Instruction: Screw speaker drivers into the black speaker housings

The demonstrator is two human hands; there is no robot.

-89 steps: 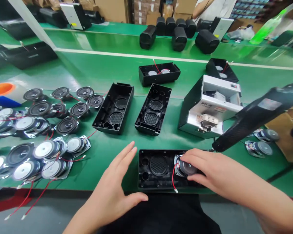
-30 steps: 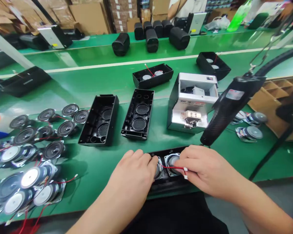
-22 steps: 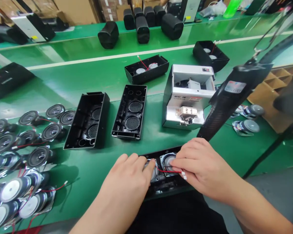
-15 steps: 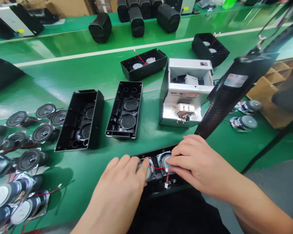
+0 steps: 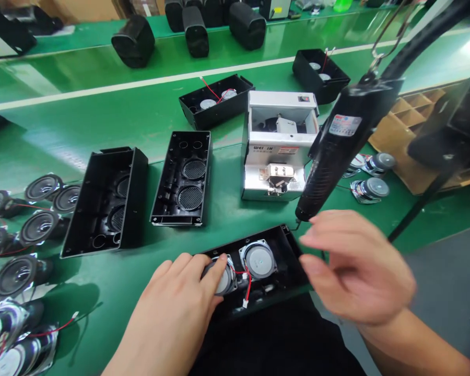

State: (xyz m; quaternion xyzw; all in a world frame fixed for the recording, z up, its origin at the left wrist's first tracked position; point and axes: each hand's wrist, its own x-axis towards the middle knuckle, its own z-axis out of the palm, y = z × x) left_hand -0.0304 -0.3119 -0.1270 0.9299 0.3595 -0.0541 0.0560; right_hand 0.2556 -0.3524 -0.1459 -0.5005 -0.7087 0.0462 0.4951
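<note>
A black speaker box (image 5: 289,258) lies in front of me, its hollow side up. Inside it sit two round speaker drivers with silver frames. My left hand (image 5: 178,303) grips the left speaker driver (image 5: 225,282), its fingers over the magnet and hiding part of it. The right speaker driver (image 5: 259,261) is uncovered. Between the two runs a red wire (image 5: 248,287) ending in white connectors. Slightly blurred, my right hand (image 5: 358,269) is in the air off the box's right end, thumb and fingers apart and empty. Just above it hangs a black electric screwdriver (image 5: 332,141), tip down.
A silver screw feeder (image 5: 272,156) stands behind the box. Two bare black boxes, one a shallow shell (image 5: 184,177) and one a deep shell (image 5: 105,198), lie left of it. Several loose drivers (image 5: 39,227) crowd the left. A cardboard divider box (image 5: 399,136) is at right.
My right hand has let go of the right speaker driver and risen to the right, toward the screwdriver. My left hand keeps its hold. The view has shifted rightward.
</note>
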